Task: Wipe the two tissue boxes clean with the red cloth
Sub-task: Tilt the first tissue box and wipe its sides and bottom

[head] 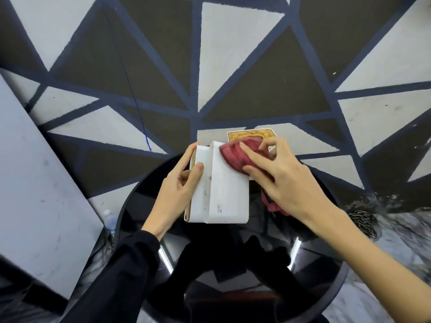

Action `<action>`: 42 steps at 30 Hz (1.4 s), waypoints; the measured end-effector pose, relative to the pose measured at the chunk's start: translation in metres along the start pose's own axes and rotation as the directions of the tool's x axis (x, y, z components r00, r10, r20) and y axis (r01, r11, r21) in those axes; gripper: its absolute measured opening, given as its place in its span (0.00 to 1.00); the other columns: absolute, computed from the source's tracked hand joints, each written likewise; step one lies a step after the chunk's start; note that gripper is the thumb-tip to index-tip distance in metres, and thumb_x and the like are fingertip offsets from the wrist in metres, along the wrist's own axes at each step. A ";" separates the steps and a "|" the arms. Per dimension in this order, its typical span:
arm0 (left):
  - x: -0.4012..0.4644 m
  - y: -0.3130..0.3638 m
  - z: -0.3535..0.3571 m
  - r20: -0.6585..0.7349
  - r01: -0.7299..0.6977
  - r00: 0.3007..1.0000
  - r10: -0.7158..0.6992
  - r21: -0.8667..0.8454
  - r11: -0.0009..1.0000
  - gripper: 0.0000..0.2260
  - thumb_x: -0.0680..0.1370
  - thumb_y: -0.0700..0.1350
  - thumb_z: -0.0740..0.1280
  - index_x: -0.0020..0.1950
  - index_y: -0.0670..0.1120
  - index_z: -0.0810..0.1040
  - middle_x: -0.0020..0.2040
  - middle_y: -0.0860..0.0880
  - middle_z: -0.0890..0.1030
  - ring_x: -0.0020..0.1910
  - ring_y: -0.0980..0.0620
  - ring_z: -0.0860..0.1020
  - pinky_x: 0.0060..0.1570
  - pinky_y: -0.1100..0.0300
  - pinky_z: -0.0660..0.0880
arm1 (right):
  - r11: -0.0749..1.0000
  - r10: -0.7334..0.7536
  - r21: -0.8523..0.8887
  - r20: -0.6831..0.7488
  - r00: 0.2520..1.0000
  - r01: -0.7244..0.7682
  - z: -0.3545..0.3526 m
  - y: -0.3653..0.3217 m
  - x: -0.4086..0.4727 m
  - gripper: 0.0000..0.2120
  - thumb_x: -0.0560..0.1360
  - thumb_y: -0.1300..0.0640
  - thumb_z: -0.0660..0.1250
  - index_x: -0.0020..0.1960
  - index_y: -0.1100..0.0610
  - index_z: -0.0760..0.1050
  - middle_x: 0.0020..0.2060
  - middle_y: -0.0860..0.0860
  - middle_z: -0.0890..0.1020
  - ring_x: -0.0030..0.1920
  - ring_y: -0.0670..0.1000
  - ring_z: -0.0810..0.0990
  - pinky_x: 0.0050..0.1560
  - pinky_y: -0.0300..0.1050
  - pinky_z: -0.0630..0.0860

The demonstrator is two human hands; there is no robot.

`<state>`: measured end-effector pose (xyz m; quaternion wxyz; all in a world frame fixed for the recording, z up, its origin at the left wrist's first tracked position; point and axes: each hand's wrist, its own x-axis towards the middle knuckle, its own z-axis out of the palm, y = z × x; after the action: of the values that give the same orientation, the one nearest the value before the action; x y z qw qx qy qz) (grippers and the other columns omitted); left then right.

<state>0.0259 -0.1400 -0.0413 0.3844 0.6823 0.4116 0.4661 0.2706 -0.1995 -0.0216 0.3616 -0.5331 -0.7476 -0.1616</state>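
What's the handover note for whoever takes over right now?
Left hand: grips the white box by its left side, steadying it on the round black table.
Right hand: presses the red cloth on the box's far top.
Second box, brown-topped, sits just behind, partly hidden.
Done: wiping of the white box under way; dark specks remain on top.
Left: finish the white box, then wipe the second box.

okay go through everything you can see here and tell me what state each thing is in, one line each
White box: on the black table, gripped, far end being wiped.
Second box: behind the first, brown-topped, mostly hidden.
Red cloth: bunched under fingers, pressed on the white box.
Left hand: grips the white box's left side.
Right hand: presses the cloth down, fingers spread.
Bottle: on the floor, capped.
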 end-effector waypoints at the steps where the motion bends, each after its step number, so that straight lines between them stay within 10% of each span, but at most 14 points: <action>1: 0.000 -0.001 -0.001 -0.004 0.000 1.000 0.000 0.000 1.000 0.20 0.86 0.58 0.65 0.76 0.75 0.67 0.55 0.38 0.84 0.54 0.40 0.85 0.63 0.35 0.79 | 1.000 0.003 -0.001 -0.006 1.000 -0.003 0.002 -0.003 0.007 0.22 0.83 0.43 0.61 0.76 0.46 0.73 0.60 0.52 0.69 0.55 0.52 0.75 0.32 0.43 0.72; 7: 0.000 -0.006 -0.003 -0.047 -0.001 0.999 -0.001 -0.053 0.999 0.20 0.87 0.53 0.64 0.78 0.67 0.69 0.52 0.51 0.88 0.48 0.54 0.84 0.57 0.44 0.82 | 0.991 -0.134 0.032 0.088 0.987 0.132 0.003 -0.036 -0.031 0.24 0.85 0.42 0.58 0.77 0.50 0.72 0.60 0.54 0.70 0.56 0.51 0.76 0.32 0.39 0.78; 13: -0.002 -0.003 -0.001 -0.008 -0.016 1.000 0.016 -0.033 0.999 0.20 0.87 0.53 0.64 0.77 0.71 0.69 0.51 0.42 0.87 0.46 0.53 0.84 0.53 0.50 0.82 | 0.975 -0.212 -0.043 0.120 0.970 0.218 -0.005 -0.018 -0.058 0.23 0.84 0.43 0.59 0.76 0.50 0.74 0.59 0.56 0.74 0.50 0.52 0.80 0.33 0.40 0.80; 20: -0.004 -0.002 -0.003 0.003 -0.005 1.000 0.005 -0.005 1.000 0.20 0.86 0.57 0.64 0.75 0.74 0.68 0.57 0.34 0.82 0.50 0.47 0.81 0.63 0.33 0.77 | 0.999 -0.029 -0.020 0.022 0.999 0.029 0.000 -0.005 0.005 0.23 0.83 0.42 0.59 0.75 0.48 0.74 0.59 0.53 0.70 0.50 0.51 0.74 0.31 0.43 0.71; 24: -0.001 -0.006 -0.004 -0.032 0.018 0.999 -0.019 -0.025 1.000 0.21 0.87 0.54 0.64 0.80 0.68 0.67 0.54 0.49 0.87 0.52 0.54 0.84 0.60 0.44 0.83 | 0.996 -0.087 -0.021 0.034 0.996 0.088 0.001 -0.022 0.004 0.23 0.83 0.44 0.60 0.75 0.49 0.74 0.58 0.54 0.71 0.52 0.48 0.71 0.32 0.33 0.64; 36: 0.000 -0.003 -0.006 -0.010 0.027 1.000 -0.027 -0.015 1.000 0.21 0.86 0.56 0.64 0.78 0.69 0.68 0.59 0.43 0.85 0.51 0.53 0.84 0.59 0.42 0.81 | 0.961 -0.260 -0.045 0.186 0.948 0.273 -0.009 -0.021 -0.074 0.23 0.86 0.43 0.56 0.77 0.50 0.73 0.60 0.58 0.75 0.46 0.55 0.83 0.34 0.49 0.85; 42: 0.000 -0.001 -0.002 0.001 0.021 1.000 -0.021 -0.032 0.999 0.20 0.87 0.54 0.64 0.77 0.70 0.69 0.52 0.47 0.87 0.46 0.56 0.83 0.54 0.53 0.80 | 0.997 -0.074 -0.019 0.079 0.994 0.075 -0.009 -0.007 -0.029 0.23 0.84 0.41 0.59 0.75 0.48 0.75 0.59 0.54 0.72 0.53 0.54 0.79 0.30 0.43 0.77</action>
<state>0.0238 -0.1390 -0.0414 0.4001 0.6719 0.4111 0.4685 0.2721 -0.2278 -0.0351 0.3200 -0.5146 -0.7788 -0.1620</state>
